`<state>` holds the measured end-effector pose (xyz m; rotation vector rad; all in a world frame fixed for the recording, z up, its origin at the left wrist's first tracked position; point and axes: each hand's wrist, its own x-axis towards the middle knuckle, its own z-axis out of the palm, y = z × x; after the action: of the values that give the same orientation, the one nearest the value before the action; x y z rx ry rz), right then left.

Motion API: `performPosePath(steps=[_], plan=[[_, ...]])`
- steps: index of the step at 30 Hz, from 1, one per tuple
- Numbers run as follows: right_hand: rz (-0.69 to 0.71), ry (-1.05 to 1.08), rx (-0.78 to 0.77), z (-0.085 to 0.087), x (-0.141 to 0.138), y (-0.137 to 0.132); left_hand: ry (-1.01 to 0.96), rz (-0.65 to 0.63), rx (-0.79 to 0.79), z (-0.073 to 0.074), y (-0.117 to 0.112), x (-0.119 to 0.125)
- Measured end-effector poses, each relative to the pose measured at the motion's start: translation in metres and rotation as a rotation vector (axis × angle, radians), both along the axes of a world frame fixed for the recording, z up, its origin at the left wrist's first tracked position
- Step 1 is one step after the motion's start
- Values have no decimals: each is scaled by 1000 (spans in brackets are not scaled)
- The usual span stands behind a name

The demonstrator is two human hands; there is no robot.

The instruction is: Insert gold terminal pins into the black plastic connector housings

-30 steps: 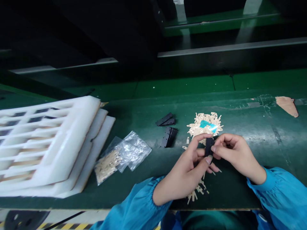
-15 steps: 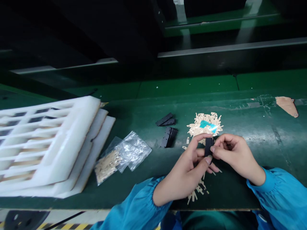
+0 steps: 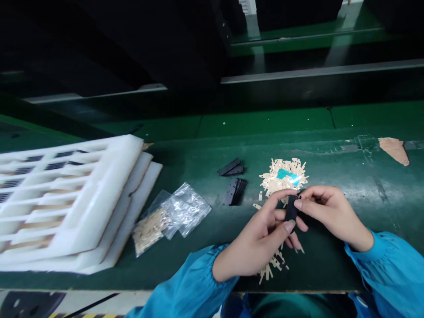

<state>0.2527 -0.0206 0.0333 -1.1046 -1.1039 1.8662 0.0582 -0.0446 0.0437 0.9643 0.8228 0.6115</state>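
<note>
My left hand (image 3: 253, 240) holds a black plate (image 3: 291, 208) upright, with the thumb on its lower end and the index finger at its top. The thumb and index finger of my right hand (image 3: 326, 211) pinch together against the plate's upper right edge. Something small and dark shows at those fingertips, too small to name. Just beyond the hands lies a heap of small beige tabs (image 3: 274, 182), with a shiny blue film piece (image 3: 288, 176) on top. More beige tabs (image 3: 273, 267) are scattered below my left hand, partly hidden by it.
Two small stacks of black plates (image 3: 231, 167) lie left of the heap. Clear plastic bags (image 3: 188, 207), one with beige pieces, are farther left. Stacked white foam trays (image 3: 115, 176) fill the table's left side. A tan scrap (image 3: 394, 150) lies at the far right.
Both hands and the black plate have shifted slightly right and down in view. The plate leans a little more, and my right fingers remain at its upper edge.
</note>
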Motion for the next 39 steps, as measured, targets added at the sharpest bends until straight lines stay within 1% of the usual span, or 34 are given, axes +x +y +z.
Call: performPosePath(steps=[2,6,9,13,14,16,18,20,22,24,28,30,33,39], plan=[[-44,-46,32,0,0,0,9,36,-29,-1,1,2],[-126,-127,97,-4,-1,-2,132,68,-27,-6,3,5],[-101,-134,125,-11,1,-1,121,56,-49,-9,5,4],[-38,-158,137,-16,4,3,-2,20,-195,-9,8,0],[-19,-154,135,-16,4,4,-9,16,-196,-9,8,0],[18,-143,138,-14,6,5,14,19,-145,-7,8,0],[44,-162,173,-12,6,5,36,12,-96,-5,7,0],[53,-214,242,-11,6,5,22,-11,-110,-5,7,0],[54,-268,313,-11,5,6,-12,-40,-156,-6,7,-1],[33,-302,357,-11,6,7,-20,-44,-187,-8,8,-2],[-93,-327,431,-10,11,7,-3,-17,-202,-8,11,-2],[-113,-310,466,-8,13,6,8,-8,-205,-6,12,-2],[-102,-257,468,-6,13,6,12,-14,-208,-4,12,-2],[-108,-198,391,-4,11,7,5,-35,-219,-4,12,-3]])
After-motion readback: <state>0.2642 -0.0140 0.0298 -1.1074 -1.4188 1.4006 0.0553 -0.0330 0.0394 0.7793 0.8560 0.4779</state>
